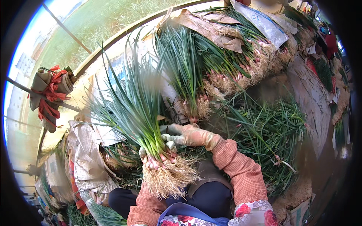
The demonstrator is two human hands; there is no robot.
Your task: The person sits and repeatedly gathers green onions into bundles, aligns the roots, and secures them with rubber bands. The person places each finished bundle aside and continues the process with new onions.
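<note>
A large bunch of green onions (152,141), with pinkish bulbs and long pale roots, stands upright before me, its leaves fanning up and left. My left hand (142,152), mostly hidden behind the roots and stems, is closed around the bunch low down; gloved fingertips show at its left side. My right hand (186,135), in a soiled light glove, lies against the right side of the stems with its fingers at the bunch; whether it grips any stems I cannot tell. Another bunch of onions (195,96) lies just beyond, roots towards me.
Piled onions (226,67) lie at the back, partly under brown sheets and a white sack (263,22). Loose green leaves (271,132) heap at the right. A pale woven sack (87,163) is at the left. Red strips bind a bundle (51,93) to a pole.
</note>
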